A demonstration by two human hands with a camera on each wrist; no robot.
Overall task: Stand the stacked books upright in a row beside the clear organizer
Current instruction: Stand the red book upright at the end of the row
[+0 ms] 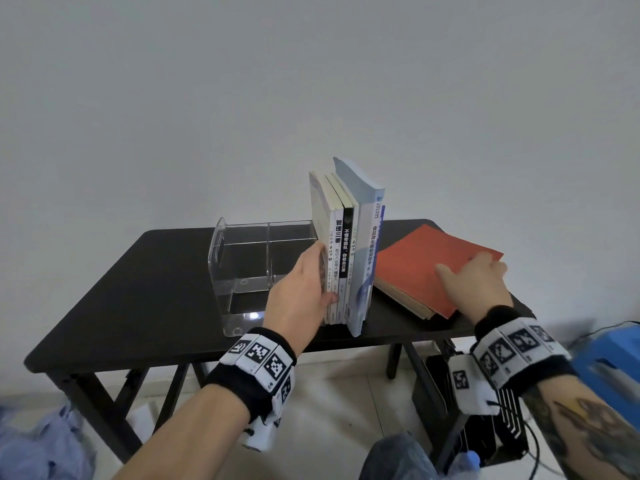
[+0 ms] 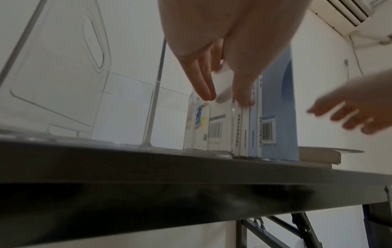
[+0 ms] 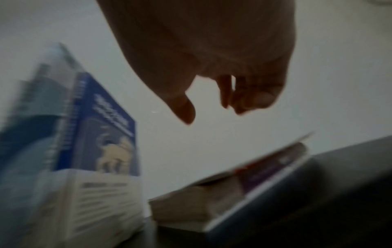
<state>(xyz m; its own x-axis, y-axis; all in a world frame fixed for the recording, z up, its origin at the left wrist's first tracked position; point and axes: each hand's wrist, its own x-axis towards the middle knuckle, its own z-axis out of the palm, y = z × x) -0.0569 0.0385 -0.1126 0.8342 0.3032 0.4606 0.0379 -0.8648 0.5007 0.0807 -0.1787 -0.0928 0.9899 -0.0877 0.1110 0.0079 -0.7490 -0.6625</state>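
Note:
Several books (image 1: 346, 244) stand upright in a row against the right wall of the clear organizer (image 1: 249, 258); the tallest, a pale blue one (image 1: 367, 237), is on the right end. My left hand (image 1: 317, 275) braces the row's left end, with straight fingers (image 2: 203, 83) along the outer cover and the thumb on the spines. To the right, a red book (image 1: 415, 268) lies flat on top of a tan-paged one (image 1: 405, 299). My right hand (image 1: 471, 271) is over the red book's near right part. In the blurred right wrist view its fingers (image 3: 244, 104) hang relaxed above the cover.
The black table (image 1: 138, 289) stands against a white wall, with bare top left of the organizer. A blue stool (image 1: 609, 358) and a black device (image 1: 485, 427) sit low on the right. Blue cloth (image 1: 41, 441) lies on the floor at the left.

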